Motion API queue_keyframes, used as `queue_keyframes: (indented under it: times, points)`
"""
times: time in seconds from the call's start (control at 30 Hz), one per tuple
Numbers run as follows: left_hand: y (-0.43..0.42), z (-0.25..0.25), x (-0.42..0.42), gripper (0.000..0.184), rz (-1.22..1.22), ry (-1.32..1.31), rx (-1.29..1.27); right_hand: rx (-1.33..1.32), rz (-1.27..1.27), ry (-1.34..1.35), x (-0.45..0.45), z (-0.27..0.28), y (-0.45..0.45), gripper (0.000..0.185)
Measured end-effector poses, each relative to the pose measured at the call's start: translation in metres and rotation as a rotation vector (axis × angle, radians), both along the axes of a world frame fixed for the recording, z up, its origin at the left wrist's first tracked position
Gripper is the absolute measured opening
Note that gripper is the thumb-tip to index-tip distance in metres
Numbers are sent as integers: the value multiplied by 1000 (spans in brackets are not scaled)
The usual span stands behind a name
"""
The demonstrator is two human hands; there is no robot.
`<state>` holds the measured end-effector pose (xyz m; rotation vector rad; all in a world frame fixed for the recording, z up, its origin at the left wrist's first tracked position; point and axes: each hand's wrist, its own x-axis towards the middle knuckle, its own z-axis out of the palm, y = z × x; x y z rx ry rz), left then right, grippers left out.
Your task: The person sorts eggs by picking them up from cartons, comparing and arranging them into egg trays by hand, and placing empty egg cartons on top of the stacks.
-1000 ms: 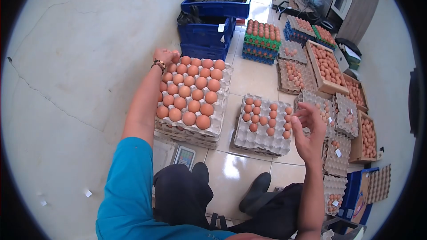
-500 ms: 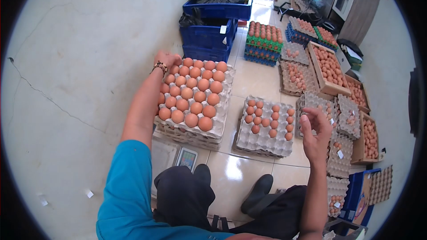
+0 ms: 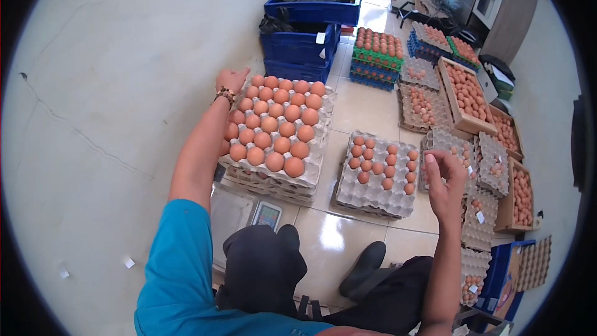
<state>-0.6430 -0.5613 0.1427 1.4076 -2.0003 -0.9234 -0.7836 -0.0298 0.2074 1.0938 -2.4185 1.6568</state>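
Note:
A tall stack of grey egg trays (image 3: 316,155) carries brown eggs (image 3: 269,124) across its top tray. My left hand (image 3: 232,79), with a beaded bracelet at the wrist, is at the stack's far left corner; its fingers are bunched and what they hold, if anything, is too small to make out. To the right stands a lower tray stack (image 3: 376,198), its top tray partly filled with eggs. My right hand (image 3: 445,177) hovers by that stack's right side, thumb and fingers apart, holding nothing. A scale (image 3: 267,214) with a display lies below the tall stack.
Blue crates (image 3: 295,46) with black bags stand beyond the tall stack. Green and blue trays of eggs (image 3: 376,56) are further back. Wooden boxes of eggs (image 3: 466,96) and more grey trays (image 3: 479,221) line the right side. My boots are on the tiled floor (image 3: 323,236).
The view has shifted, so the stacks sit slightly further right in the picture. My right hand has moved slightly away from the lower stack's eggs. My left hand remains at the tall stack's corner.

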Motion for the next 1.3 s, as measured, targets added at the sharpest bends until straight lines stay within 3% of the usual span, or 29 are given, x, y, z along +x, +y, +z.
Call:
queue_keyframes:
  times: [0.13, 0.23, 0.33, 0.43, 0.57, 0.67, 0.8, 1.03, 1.23, 1.3]
  points:
    - [16, 6, 70, 45, -62, 737, 500, -16, 61, -46, 2, -2, -8, 20]
    - [66, 22, 168, 43, -378, 912, 722, -7, 135, -150, 2, -13, -13, 23]
    - [152, 44, 263, 43, -456, 977, 744, 49, 198, -150, -4, -28, -17, 25]
    - [231, 48, 350, 45, -184, 870, 613, 111, 224, -156, -9, -40, -22, 27]
    - [315, 18, 463, 48, -12, 694, 555, 210, 319, -192, -13, -62, -26, 29]
    - [371, -23, 542, 48, 263, 696, 563, 297, 388, -202, -23, -82, -29, 32]
    - [436, -69, 598, 46, 667, 598, 270, 357, 420, -247, -35, -102, -30, 36]
    - [494, -112, 608, 46, 735, 478, 51, 412, 376, -317, -54, -118, -19, 34]
    - [477, -125, 613, 44, 644, -123, -98, 379, 304, -400, -63, -123, -10, 32]
    - [472, -134, 617, 43, 581, -167, -158, 361, 295, -413, -66, -122, -5, 31]
